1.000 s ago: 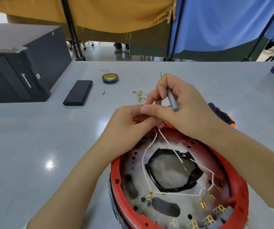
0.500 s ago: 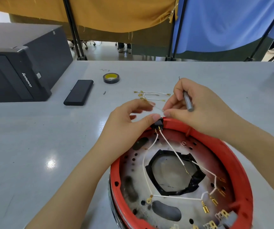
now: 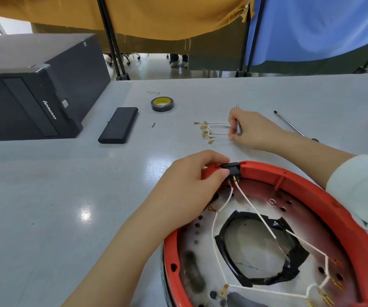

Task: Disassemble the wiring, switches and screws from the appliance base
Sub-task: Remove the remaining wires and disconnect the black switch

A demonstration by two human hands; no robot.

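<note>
Both hands are busy, well apart from each other. My left hand point(image 3: 192, 182) curls over the far rim of the red appliance base point(image 3: 324, 193), thumb and fingers pinching the black switch point(image 3: 230, 168) set into that rim; I judge this grip steadies the base and readies the switch to be worked loose. Just below my thumb, white wires point(image 3: 251, 209) run from the switch's brass terminals down across the base's inside, ending in gold connectors near my body.

My right hand point(image 3: 251, 130) rests on the grey table point(image 3: 45, 207) beyond the base, fingers curled round a slim metal tool point(image 3: 238, 127), kept in hand, I judge, for the next terminal. Its fingertips touch a small heap of removed wires point(image 3: 212, 129), which lie just to its left, gathered away from the work.

Farther left of that heap sit a tape roll point(image 3: 162, 104) and a flat black case point(image 3: 118, 125). A long screwdriver point(image 3: 289, 124) lies just right of my right hand.
</note>
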